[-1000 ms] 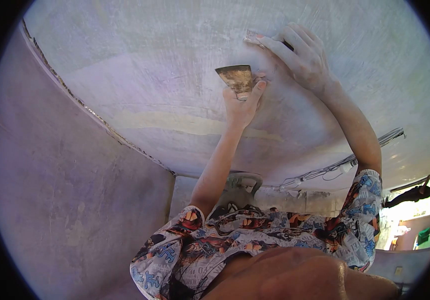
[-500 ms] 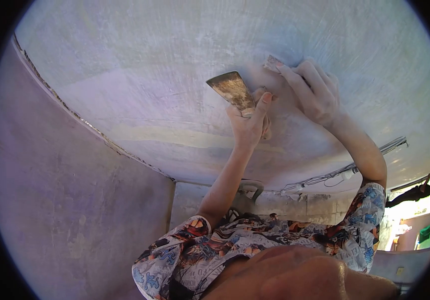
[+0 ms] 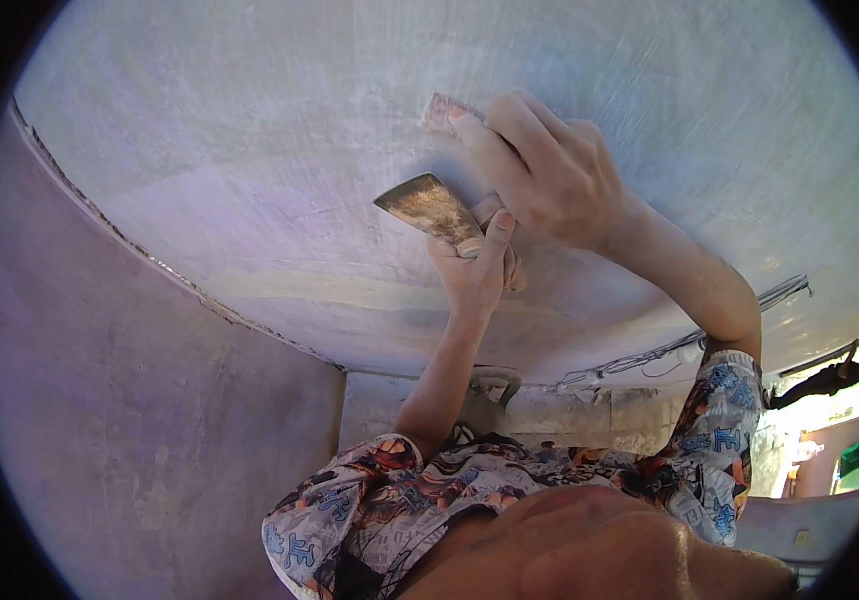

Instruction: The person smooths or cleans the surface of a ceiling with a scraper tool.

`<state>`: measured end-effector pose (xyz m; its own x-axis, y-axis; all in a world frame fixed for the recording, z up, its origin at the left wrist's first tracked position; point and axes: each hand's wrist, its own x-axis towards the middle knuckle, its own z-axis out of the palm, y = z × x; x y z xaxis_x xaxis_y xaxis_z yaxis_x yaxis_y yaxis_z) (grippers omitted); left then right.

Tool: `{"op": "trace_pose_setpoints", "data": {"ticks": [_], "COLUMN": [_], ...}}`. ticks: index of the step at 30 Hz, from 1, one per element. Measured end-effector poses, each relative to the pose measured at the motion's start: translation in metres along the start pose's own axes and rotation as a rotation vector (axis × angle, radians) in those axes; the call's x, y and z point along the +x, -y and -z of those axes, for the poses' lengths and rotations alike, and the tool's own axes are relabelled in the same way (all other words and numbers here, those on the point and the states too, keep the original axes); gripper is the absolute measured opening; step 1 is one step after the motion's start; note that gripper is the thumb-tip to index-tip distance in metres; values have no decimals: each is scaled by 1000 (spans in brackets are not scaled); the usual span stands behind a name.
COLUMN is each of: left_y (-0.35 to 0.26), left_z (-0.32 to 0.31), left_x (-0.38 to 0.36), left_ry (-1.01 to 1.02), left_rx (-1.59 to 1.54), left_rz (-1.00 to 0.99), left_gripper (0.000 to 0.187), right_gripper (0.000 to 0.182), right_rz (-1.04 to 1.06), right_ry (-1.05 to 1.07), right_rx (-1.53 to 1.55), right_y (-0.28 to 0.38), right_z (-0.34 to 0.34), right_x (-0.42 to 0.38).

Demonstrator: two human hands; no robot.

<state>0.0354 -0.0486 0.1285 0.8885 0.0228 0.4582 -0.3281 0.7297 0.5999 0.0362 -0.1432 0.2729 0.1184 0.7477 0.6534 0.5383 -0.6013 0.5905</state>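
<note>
My left hand (image 3: 475, 265) is closed round a putty knife (image 3: 428, 208), its wide, stained blade pointing up and left. The thumb lies along the tool, and the handle is mostly hidden by the fingers. Just above and to the right, my right hand (image 3: 555, 175) pinches a small, dusty, flat piece that looks like sandpaper (image 3: 443, 113). That piece is against the pale plastered surface (image 3: 280, 130), which bears streaks and faint scrape marks. Both arms are raised, and the two hands overlap slightly in view.
A rough, cracked joint (image 3: 140, 248) separates the plastered surface from a grey wall (image 3: 150, 400) on the left. Loose wires (image 3: 650, 357) run along the surface at the right. Beyond, another person in dark clothes (image 3: 830, 380) is near a bright opening.
My right hand has moved left across the plaster with the sandpaper. My left hand has shifted slightly left and down, with the putty knife still in it.
</note>
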Motion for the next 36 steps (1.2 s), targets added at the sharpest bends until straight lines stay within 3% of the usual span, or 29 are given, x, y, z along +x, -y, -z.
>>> {"op": "trace_pose_setpoints", "data": {"ticks": [4,6,9,11,16,21,27,31,33,36], "left_y": [-17,-17,-10,-8,-17,-9,-14,-13,-12,-17], "left_z": [-12,-10,-5,-5,-20,-6,-3,-3,-3,-2], "left_x": [0,1,-6,-4,1,-2,2,1,4,4], "left_ry": [-3,-1,40,10,-33,22,4,1,-17,-7], "left_rx": [117,142,-25,111,127,-40,97,45,79,161], "left_rz": [66,120,132,10,115,96,103,122,84,118], "left_gripper": [19,19,19,25,22,21,18,19,20,20], "right_gripper": [20,21,26,28,19,19,14,16,19,24], "right_rz": [-100,-96,-58,-54,-90,-70,-111,-121,-187,-188], "right_ry": [0,56,-83,-35,42,-18,84,-5,117,139], "right_rx": [33,-107,51,34,-80,46,-115,-25,41,-23], "right_y": [-2,-7,-3,-3,-6,-1,-5,1,2,0], "right_z": [19,25,4,8,24,7,28,8,8,26], "right_x": [-44,-63,-19,-9,-49,-16,-52,-26,-21,-53]}}
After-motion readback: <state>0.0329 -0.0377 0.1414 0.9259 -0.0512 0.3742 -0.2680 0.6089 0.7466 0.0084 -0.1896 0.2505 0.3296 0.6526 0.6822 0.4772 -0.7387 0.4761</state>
